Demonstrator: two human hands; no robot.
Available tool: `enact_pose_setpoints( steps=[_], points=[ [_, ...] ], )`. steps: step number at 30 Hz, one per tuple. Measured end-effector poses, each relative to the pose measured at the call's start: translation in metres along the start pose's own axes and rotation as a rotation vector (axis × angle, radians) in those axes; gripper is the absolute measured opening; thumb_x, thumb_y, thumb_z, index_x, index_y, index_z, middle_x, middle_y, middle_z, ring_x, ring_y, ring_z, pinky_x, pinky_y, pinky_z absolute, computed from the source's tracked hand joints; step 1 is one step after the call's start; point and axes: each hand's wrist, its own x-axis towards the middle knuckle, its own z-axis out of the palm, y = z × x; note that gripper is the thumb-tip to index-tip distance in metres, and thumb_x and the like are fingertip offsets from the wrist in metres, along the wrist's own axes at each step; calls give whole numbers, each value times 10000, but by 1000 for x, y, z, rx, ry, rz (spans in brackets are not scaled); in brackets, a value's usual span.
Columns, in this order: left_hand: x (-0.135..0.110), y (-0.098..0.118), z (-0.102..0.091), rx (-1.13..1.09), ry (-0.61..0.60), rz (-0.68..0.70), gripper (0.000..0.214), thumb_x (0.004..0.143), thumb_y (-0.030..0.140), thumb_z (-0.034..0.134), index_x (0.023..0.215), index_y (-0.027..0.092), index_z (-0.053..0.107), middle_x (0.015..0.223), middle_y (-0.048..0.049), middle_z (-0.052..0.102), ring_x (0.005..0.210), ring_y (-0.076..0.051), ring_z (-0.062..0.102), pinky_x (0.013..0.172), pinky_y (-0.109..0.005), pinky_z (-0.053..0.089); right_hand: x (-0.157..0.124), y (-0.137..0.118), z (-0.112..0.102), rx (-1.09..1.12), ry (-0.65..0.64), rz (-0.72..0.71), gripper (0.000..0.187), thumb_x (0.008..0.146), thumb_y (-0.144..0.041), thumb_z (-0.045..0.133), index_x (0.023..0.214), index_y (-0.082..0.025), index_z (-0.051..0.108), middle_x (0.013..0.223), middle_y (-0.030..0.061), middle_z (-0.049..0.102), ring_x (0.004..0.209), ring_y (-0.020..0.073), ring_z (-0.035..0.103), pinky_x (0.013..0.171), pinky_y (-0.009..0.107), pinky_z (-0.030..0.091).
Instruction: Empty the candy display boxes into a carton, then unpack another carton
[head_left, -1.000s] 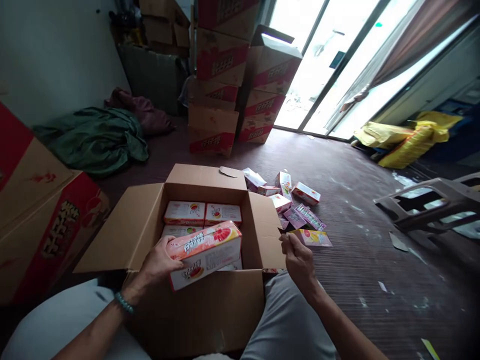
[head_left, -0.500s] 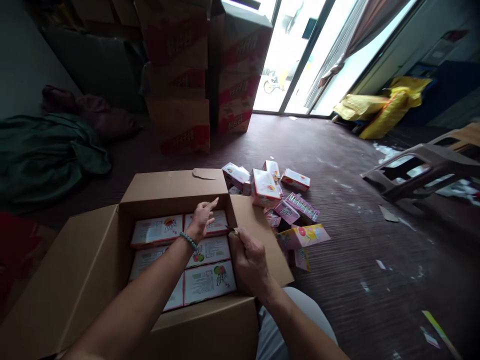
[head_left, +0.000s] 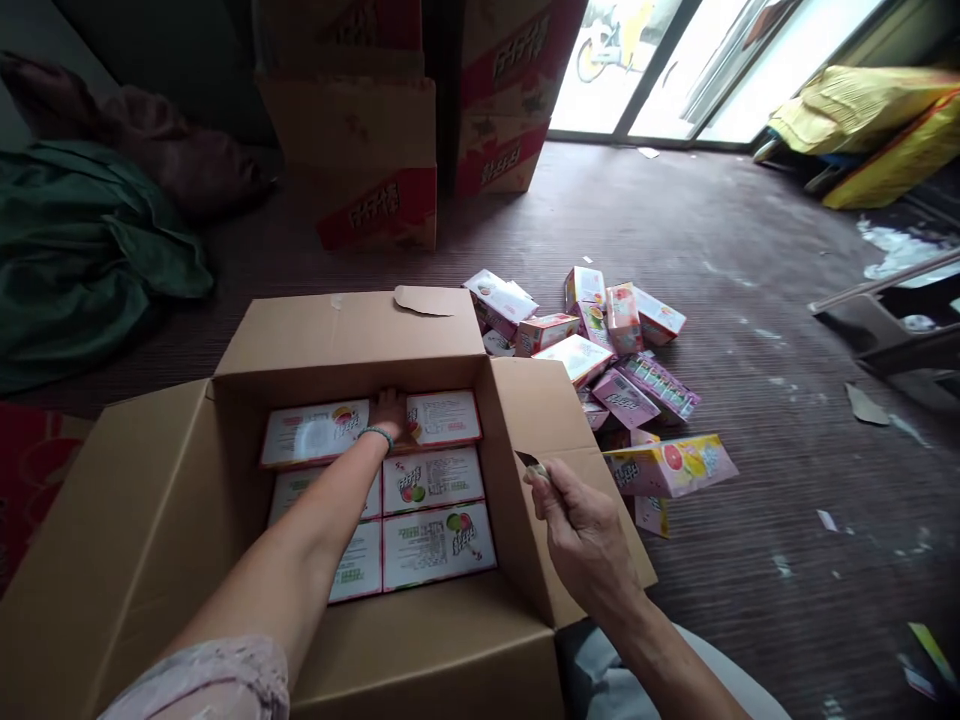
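An open cardboard box (head_left: 420,660) holds several white printed packs (head_left: 439,544) laid in rows. My left hand (head_left: 388,410), with a beaded bracelet at its wrist, reaches down inside between two packs of the far row, touching the right one (head_left: 446,417). Its fingertips are hidden, so I cannot tell how far they are closed. Over the box's right flap (head_left: 536,405), my right hand (head_left: 585,515) is closed round a small knife (head_left: 534,463), the dark blade pointing up and left.
Pink and white packs (head_left: 628,398) lie heaped on the floor beyond the right flap. Large printed cartons (head_left: 375,205) are stacked behind the box. Green cloth (head_left: 90,265) lies at left, a grey plastic stool (head_left: 892,310) at right, and yellow sacks (head_left: 870,110) near the glass door.
My left hand, open above the far row before, has gone down among the packs. A pack seen above the floor heap now rests in it. The view has tilted down.
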Motion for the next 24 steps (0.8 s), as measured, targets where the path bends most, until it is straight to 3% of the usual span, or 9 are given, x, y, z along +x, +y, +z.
enact_pose_setpoints(
  steps=[4,8,9,13,15,17,20,24],
  points=[
    [-20,1,1,78,62,77,953,365,467,882,1178,129,518,1243,-224,494,1201,-429,391,1065,-571,256,-2,0,12,-43,-48,-32,309,963,-359,389,689,-230,452,590,-23,527,507,111,446,512,233,305],
    [-81,-2,10,87,113,215,446,701,313,691,1096,156,557,1133,-191,555,1128,-368,476,994,-504,360,-5,-1,18,-70,-85,-74,306,980,-355,369,718,-226,461,624,-19,546,541,114,470,543,235,308],
    [-97,-5,14,84,113,255,386,732,259,644,1100,182,560,1136,-174,566,1132,-350,490,1003,-501,361,-6,-2,18,-74,-90,-76,307,982,-357,365,723,-225,466,631,-16,554,552,117,480,552,236,311],
    [-131,-23,24,4,120,263,652,670,214,681,1282,214,456,1368,-186,475,1320,-366,385,1105,-580,237,-7,-2,18,-88,-93,-65,312,978,-362,351,740,-224,500,662,3,596,584,133,510,573,245,316],
    [-130,-26,22,-51,93,230,629,653,247,701,1237,192,474,1305,-189,518,1263,-356,451,1064,-540,321,-5,-3,18,-107,-96,-59,318,974,-363,339,745,-226,511,664,8,604,589,141,512,576,251,309],
    [-126,-23,14,-82,60,224,497,637,311,717,1081,188,530,1143,-148,585,1108,-314,551,961,-444,432,-2,-4,19,-125,-93,-47,323,970,-368,328,743,-226,509,658,9,599,586,145,505,575,257,299],
    [-134,-12,-9,-115,65,182,425,602,367,733,934,198,528,1020,-96,585,956,-272,591,850,-374,481,4,-5,18,-134,-64,-19,327,958,-388,320,742,-225,502,649,12,587,571,146,477,569,263,281],
    [-186,-8,-60,-145,120,57,479,584,337,725,987,170,529,1026,-96,577,929,-275,605,786,-361,490,8,-4,15,-114,-5,4,352,946,-424,323,734,-219,514,673,25,605,564,141,448,567,267,269]
  ],
)
